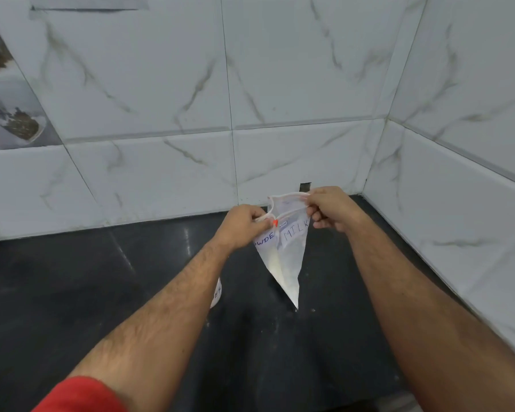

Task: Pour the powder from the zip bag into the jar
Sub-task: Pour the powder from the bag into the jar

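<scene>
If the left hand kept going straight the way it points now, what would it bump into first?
The left hand points up and to the right while pinching the top of the zip bag. Going straight on, it would probably meet the right hand, which grips the bag's other side, before the tiled wall. Depth is hard to judge.

Dark counter in a tiled corner

The black polished counter (72, 292) runs to the white marble-look wall tiles (161, 179) at the back and right. A white jar (217, 294) with dark lettering stands on it, mostly hidden behind a forearm. Pale specks of powder (311, 310) dot the surface nearby.
</scene>
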Demonstrator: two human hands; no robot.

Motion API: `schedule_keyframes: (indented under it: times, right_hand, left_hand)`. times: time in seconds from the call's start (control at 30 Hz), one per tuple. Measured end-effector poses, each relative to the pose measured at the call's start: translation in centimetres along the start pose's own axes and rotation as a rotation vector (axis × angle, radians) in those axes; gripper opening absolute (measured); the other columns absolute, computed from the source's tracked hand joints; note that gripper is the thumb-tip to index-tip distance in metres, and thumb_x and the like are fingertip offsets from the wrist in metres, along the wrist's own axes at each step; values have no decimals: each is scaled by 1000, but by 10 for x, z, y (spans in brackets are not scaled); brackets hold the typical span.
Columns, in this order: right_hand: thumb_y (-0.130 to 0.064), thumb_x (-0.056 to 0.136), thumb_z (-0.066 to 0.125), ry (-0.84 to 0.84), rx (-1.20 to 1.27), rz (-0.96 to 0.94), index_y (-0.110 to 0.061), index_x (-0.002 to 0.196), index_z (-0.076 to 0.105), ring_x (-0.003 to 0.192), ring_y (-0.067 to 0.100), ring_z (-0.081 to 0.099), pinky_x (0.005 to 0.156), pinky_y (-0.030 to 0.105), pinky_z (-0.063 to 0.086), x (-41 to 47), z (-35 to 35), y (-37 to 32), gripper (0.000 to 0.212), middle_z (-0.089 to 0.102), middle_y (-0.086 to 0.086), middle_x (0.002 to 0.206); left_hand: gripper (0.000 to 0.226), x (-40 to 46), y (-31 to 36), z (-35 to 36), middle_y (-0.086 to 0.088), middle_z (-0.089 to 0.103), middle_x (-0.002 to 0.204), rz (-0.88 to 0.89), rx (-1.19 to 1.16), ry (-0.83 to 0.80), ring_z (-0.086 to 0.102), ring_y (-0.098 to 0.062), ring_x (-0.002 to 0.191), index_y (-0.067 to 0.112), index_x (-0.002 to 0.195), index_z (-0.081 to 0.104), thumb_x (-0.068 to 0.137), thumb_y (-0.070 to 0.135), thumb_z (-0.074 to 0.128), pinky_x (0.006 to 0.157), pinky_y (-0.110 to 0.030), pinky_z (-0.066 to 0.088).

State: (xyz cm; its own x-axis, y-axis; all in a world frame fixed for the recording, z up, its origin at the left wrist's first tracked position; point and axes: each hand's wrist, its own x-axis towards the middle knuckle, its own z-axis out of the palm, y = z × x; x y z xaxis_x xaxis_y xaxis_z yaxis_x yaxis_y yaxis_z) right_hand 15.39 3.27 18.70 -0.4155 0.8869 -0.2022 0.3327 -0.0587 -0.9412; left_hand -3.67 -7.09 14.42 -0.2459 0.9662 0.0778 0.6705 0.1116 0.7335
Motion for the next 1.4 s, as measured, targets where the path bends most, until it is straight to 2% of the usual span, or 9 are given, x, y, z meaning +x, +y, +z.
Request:
schedule_keyframes:
  times: [0.27,0.43,0.63,0.77,0.83,0.93,1.03,1.17,1.4]
  right_hand:
    - [-57,96,53,249,481,20,-11,112,69,55,13,50,51,28,46,21,-14,42,51,59,1,72]
    - [-68,95,42,62,678,192,-15,142,52,113,29,63,96,48,52,18,10,94,71,62,15,132]
    - [-64,101,30,-75,1021,167,-11,136,52,116,34,66,94,50,54,26,25,45,67,67,15,130]
    - [-37,107,43,-13,1035,119,-2,136,58,109,27,67,86,39,55,27,34,12,49,71,13,121]
    - [-24,106,49,-6,1083,103,-2,133,61,110,28,69,90,42,56,29,35,6,37,72,14,120]
    - [-20,106,48,-12,1106,88,-2,129,63,103,29,70,87,43,56,28,36,-2,33,75,14,110]
    - [-32,106,44,-42,1104,60,-5,124,66,109,31,69,95,45,54,27,39,-9,39,75,15,114]
    - [-37,106,40,-29,1162,17,-8,104,69,94,30,70,89,44,53,23,37,-17,41,77,13,94]
    - [-20,99,55,33,920,-52,-9,104,68,83,26,70,77,40,55,23,32,-22,17,74,9,94]
  left_hand:
    - [38,36,45,-35,-3,47,63,111,-286,182,43,-12,55,14,63,47,92,31,66,53,-25,36]
    - [31,40,63,-62,-5,62,75,46,-778,180,57,-14,61,16,76,59,88,44,65,58,-28,46]
    - [26,36,65,-76,-5,72,103,89,-1068,117,68,-16,82,16,111,73,99,24,51,58,-27,50]
    - [42,33,47,-77,-13,56,145,172,-1267,1,52,-32,134,17,131,66,92,32,66,111,-47,41]
    - [69,31,39,-80,-14,46,154,170,-1288,-23,44,-33,142,16,145,53,85,45,73,117,-49,34]
    - [65,29,28,-85,-10,56,143,76,-1314,59,54,-28,131,13,146,50,95,52,59,107,-45,46]
    - [35,25,28,-87,-2,75,104,38,-1339,151,72,-19,95,18,107,73,98,44,51,79,-33,59]
    - [66,26,33,-85,4,76,72,48,-1427,183,74,-11,64,23,65,81,107,34,32,54,-21,56]
    - [38,29,24,-94,-1,75,89,49,-1481,174,72,-19,82,17,98,72,103,38,39,66,-28,59]
